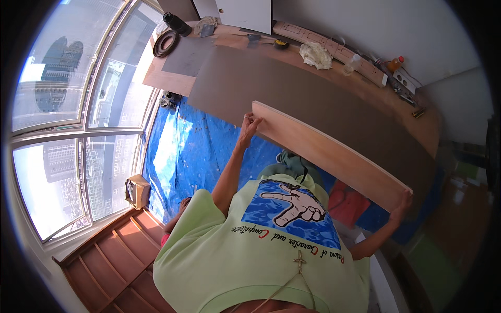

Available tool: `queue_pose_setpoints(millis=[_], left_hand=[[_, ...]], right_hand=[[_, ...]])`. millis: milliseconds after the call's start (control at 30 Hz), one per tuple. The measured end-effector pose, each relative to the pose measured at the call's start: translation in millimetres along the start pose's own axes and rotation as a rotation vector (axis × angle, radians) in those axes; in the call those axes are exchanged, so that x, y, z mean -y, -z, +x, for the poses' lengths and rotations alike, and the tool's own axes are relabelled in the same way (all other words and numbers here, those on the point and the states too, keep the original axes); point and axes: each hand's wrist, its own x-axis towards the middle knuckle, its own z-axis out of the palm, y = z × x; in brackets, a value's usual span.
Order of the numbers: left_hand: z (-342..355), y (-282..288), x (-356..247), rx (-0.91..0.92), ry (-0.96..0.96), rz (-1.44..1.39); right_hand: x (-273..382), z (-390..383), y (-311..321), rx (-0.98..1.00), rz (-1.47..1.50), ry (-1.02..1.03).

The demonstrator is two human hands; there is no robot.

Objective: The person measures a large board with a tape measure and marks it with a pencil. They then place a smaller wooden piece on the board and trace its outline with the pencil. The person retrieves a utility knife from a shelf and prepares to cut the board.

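A long, narrow light-wood board (326, 159) is held between my two hands, tilted along the near edge of a large dark brown sheet (313, 96). My left hand (249, 128) grips the board's left end, with fingers around its lower corner. At the opposite end, my right hand (401, 204) is closed on the lower right corner. The brown sheet lies flat on the worktable (428, 122) in front of me.
A blue tarp (209, 141) covers the floor. Along the table's back are a tape roll (166, 44), a black cylinder (177, 24), a tape measure (281, 44), crumpled cloth (315, 56), bottles (395, 64) and a power strip (404, 81). Windows and a cardboard box (138, 191) are left.
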Motion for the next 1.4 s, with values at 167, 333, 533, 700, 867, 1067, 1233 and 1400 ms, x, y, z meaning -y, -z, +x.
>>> queue_pose_setpoints(millis=[167,333,533,700,867,1067,1233,1400], left_hand=[[-56,-20,41,0.012,-0.019,-0.172],[-120,-25,84,0.061,0.113,-0.17],[-170,-48,130,0.06,0.092,-0.08],[-202,-81,158,0.102,0.129,-0.028],[-215,-131,167,0.176,0.164,0.075],[-235,-241,146,0.128,0.146,0.18],[-257,-319,115,0.268,0.09,0.336],[-289,-343,103,0.187,0.099,0.372]], right_hand=[[8,-36,51,-0.017,-0.062,0.091],[56,-80,78,-0.025,0.033,0.154],[102,-94,116,0.152,-0.064,0.39],[94,-70,161,-0.151,0.027,0.437],[63,-7,227,-0.238,0.108,0.443],[33,118,269,-0.218,0.185,0.414],[24,220,274,-0.13,0.236,0.433],[33,298,269,-0.013,0.176,0.405]])
